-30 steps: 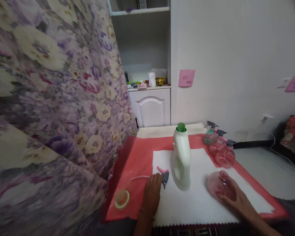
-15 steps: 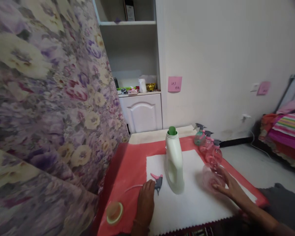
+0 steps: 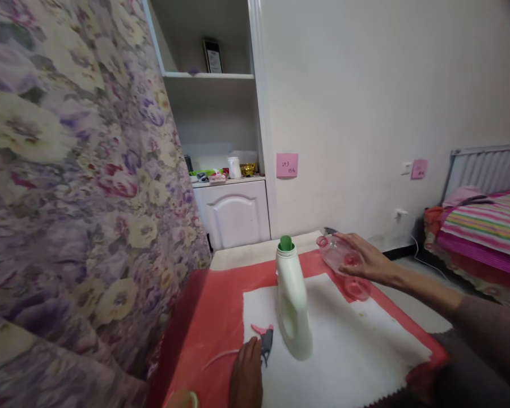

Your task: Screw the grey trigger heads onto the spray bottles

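My right hand [image 3: 361, 258] is closed on a clear pink bottle [image 3: 335, 255] with no spray head, tilted with its neck to the left. It is held over the back right of the table, in front of other spray bottles, mostly hidden; a pink bottle base [image 3: 357, 290] shows beneath. My left hand [image 3: 247, 368] is closed round the neck of a grey-and-pink trigger spray head [image 3: 267, 340], its thin tube [image 3: 221, 357] trailing left. Between the hands stands a pale green jug [image 3: 295, 306], uncapped, with a green funnel-like piece [image 3: 285, 243] in its mouth.
A white cloth [image 3: 340, 351] lies on the red table cover [image 3: 215, 306]. At the lower left edge sits a round lid-like object [image 3: 193, 399], partly cut off. A floral curtain [image 3: 110, 238] hangs close on the left; a bed [image 3: 488, 226] stands right.
My right hand has carried the pink bottle from the cloth's right side up and back to the row of spray bottles, tipping it. My left hand stays at the spray head. The view has shifted.
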Demonstrator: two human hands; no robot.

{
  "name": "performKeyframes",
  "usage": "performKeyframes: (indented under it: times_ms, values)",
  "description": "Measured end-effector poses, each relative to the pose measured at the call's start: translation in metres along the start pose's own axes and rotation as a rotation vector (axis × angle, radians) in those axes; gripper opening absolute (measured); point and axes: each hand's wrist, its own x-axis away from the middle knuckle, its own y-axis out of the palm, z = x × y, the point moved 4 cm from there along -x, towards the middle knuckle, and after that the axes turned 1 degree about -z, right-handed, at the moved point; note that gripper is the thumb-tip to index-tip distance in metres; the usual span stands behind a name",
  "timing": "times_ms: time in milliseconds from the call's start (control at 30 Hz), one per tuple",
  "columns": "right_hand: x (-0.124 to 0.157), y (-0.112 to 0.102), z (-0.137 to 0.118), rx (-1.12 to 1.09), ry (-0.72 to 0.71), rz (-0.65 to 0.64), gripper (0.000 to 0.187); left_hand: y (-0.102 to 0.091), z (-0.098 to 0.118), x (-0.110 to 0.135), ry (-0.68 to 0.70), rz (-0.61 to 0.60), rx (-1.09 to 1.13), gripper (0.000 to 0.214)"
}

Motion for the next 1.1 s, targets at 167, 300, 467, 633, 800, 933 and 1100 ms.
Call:
performKeyframes:
  times_ms: [167, 300, 467, 633, 800, 933, 1100]
  values:
    - [-0.038, -0.007, -0.021, 0.172, -0.081, -0.011, 0.074, 0.006, -0.003, -0.002, -0.050, -0.065, -0.004, 0.048]
    - [-0.057, -0.008, -0.036, 0.298, -0.113, -0.020, 0.072, 0.009, -0.005, -0.003, -0.037, -0.066, -0.010, 0.044]
    - [-0.074, -0.006, -0.044, 0.419, -0.194, -0.005, 0.072, 0.013, -0.005, 0.000, -0.024, -0.042, -0.017, 0.041]
    - [-0.086, -0.006, -0.047, 0.537, -0.263, -0.029, 0.076, 0.014, -0.004, 0.001, -0.026, -0.032, 0.002, 0.038]
    - [-0.091, -0.007, -0.051, 0.579, -0.275, -0.049, 0.077, 0.014, -0.003, 0.001, -0.036, -0.030, 0.006, 0.038]
    - [-0.094, -0.006, -0.053, 0.584, -0.295, -0.053, 0.076, 0.015, -0.003, 0.001, -0.049, -0.040, 0.007, 0.040]
    - [-0.096, -0.008, -0.054, 0.606, -0.313, -0.065, 0.078, 0.014, -0.002, 0.000, -0.016, -0.013, 0.012, 0.037]
